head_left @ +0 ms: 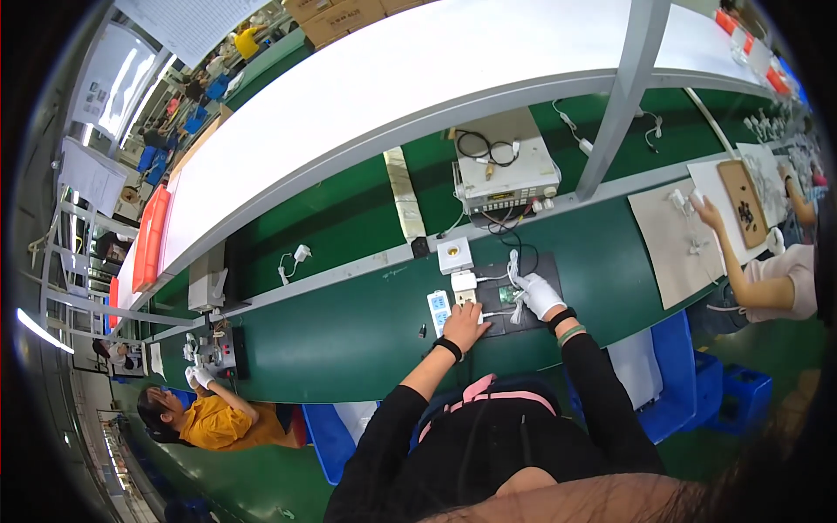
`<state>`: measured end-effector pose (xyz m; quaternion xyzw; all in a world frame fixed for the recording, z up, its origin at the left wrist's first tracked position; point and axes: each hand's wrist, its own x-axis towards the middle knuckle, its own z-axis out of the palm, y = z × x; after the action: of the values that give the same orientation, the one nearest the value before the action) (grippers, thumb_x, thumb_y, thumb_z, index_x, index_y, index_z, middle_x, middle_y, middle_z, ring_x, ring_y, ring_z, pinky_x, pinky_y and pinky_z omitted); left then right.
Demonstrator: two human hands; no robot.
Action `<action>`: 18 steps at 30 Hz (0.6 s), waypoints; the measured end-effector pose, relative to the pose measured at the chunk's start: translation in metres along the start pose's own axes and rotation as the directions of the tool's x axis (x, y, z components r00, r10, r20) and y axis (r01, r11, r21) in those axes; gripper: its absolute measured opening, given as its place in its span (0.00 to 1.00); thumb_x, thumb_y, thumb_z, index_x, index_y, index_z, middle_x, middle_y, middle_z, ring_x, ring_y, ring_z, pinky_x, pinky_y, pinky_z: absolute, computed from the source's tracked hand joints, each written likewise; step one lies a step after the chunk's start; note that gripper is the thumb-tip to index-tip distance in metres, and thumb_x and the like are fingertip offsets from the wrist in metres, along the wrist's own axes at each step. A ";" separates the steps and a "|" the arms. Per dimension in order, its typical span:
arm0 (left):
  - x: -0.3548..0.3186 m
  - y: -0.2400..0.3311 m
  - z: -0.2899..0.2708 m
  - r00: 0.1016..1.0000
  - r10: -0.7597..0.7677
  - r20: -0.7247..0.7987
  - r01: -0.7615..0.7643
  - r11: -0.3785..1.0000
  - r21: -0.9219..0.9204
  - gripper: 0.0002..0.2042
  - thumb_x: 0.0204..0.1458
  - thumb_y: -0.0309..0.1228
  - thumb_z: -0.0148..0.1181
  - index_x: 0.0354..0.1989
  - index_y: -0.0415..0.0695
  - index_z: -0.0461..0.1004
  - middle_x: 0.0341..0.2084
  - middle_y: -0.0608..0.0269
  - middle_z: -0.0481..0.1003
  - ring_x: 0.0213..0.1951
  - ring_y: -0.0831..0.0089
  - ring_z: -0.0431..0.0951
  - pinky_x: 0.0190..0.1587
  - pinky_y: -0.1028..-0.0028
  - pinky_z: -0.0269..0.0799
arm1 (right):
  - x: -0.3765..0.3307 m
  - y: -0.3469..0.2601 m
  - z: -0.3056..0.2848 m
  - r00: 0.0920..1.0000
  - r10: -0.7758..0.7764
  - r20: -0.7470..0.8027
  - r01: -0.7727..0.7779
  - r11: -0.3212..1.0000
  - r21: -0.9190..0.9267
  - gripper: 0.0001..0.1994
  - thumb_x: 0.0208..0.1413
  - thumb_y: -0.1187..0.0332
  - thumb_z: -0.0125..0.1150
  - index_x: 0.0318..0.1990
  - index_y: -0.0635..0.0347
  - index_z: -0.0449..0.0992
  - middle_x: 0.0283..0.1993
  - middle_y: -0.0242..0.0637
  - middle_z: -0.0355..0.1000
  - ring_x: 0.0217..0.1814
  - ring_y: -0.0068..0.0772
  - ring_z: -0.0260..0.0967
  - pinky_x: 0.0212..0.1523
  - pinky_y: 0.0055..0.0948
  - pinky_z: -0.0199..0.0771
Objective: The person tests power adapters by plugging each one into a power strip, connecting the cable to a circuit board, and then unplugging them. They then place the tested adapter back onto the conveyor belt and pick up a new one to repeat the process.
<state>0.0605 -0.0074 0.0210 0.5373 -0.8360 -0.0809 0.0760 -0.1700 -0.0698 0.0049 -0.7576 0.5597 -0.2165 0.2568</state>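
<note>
Basically, nearest the body: blue bins [670, 370] sit on both sides of the wearer at the bench [366, 340] edge, prob. so they're reachable w/o stretching. L hand [465, 326], bare, has its fingers at the lower edge of the beige socket block [465, 298]; can't tell if it's gripping or just resting/pressing there, maybe to steady it. R hand [540, 295], in a white glove, is bent around a white cable [514, 264] & seems to grasp it, fingertips partly hidden; approx. above the dark mat [548, 270], which likely protects the work. Green circuit board [507, 295] lies on the mat, just left of the glove, presumably kept central so it's in easy view.

Just beyond L hand: white adapter [464, 281] by the block's far edge, its lead running R toward the glove. Power strip [438, 310] is beside the block on the L, prob. to keep outlets close; white square box [453, 254] just behind.

Further back, a metal instrument [508, 179] stands behind the bench's rear rail, prob. out of the way, w/ a black cable [488, 148] heaped on top. Farther off R, a co-worker's tray [741, 196] holds small dark parts, likely to stop them scattering; far L, another co-worker in a yellow top [218, 429].
</note>
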 end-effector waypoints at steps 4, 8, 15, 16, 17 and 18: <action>-0.001 0.000 -0.002 1.000 -0.024 0.005 0.024 1.000 -0.014 0.24 0.43 0.45 0.59 0.46 0.44 0.66 0.35 0.61 0.67 0.37 0.60 0.67 0.31 0.68 0.73 | 0.006 -0.005 0.001 0.996 0.010 0.088 -0.018 0.996 0.089 0.12 0.46 0.73 0.53 0.40 0.57 0.75 0.35 0.43 0.69 0.40 0.46 0.67 0.41 0.36 0.68; 0.003 -0.003 -0.008 0.997 -0.046 0.058 0.048 0.999 -0.018 0.24 0.43 0.45 0.59 0.46 0.46 0.66 0.36 0.61 0.67 0.37 0.61 0.69 0.32 0.68 0.73 | 0.012 -0.017 -0.010 0.999 0.030 -0.017 -0.025 0.971 0.237 0.12 0.48 0.71 0.54 0.42 0.57 0.75 0.36 0.43 0.69 0.40 0.44 0.68 0.40 0.34 0.68; 0.061 -0.037 -0.040 0.984 -0.176 0.000 0.174 0.972 -0.161 0.24 0.41 0.35 0.62 0.50 0.47 0.64 0.42 0.56 0.69 0.40 0.59 0.72 0.36 0.63 0.71 | -0.008 0.006 0.001 0.988 0.147 -0.039 -0.124 0.926 0.358 0.14 0.49 0.72 0.54 0.46 0.58 0.73 0.38 0.40 0.70 0.37 0.37 0.69 0.39 0.29 0.68; 0.061 -0.044 -0.033 0.975 -0.214 0.060 0.221 0.960 -0.170 0.25 0.40 0.33 0.62 0.50 0.47 0.64 0.41 0.57 0.69 0.39 0.59 0.72 0.34 0.63 0.71 | -0.009 0.005 0.001 0.984 0.176 0.012 -0.161 0.871 0.464 0.15 0.49 0.73 0.54 0.47 0.58 0.73 0.39 0.40 0.71 0.37 0.34 0.69 0.39 0.28 0.68; 0.062 -0.052 -0.022 0.974 -0.216 0.065 0.224 0.959 -0.174 0.25 0.40 0.33 0.62 0.50 0.47 0.64 0.41 0.57 0.69 0.39 0.59 0.72 0.34 0.63 0.71 | -0.009 0.004 0.000 0.977 0.206 0.059 -0.203 0.803 0.560 0.16 0.49 0.74 0.53 0.48 0.58 0.72 0.39 0.40 0.71 0.36 0.32 0.69 0.39 0.26 0.68; 0.061 -0.065 -0.014 0.990 -0.141 0.000 0.137 0.966 -0.220 0.25 0.41 0.32 0.62 0.51 0.47 0.64 0.40 0.57 0.70 0.37 0.62 0.73 0.33 0.66 0.72 | -0.005 0.002 0.000 0.970 0.219 0.109 -0.236 0.724 0.649 0.16 0.49 0.75 0.53 0.48 0.58 0.71 0.40 0.39 0.71 0.36 0.30 0.68 0.39 0.25 0.68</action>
<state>0.0961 -0.0906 0.0227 0.5836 -0.7816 -0.1739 0.1355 -0.1731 -0.0658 0.0030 -0.5470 0.5334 -0.3567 0.5376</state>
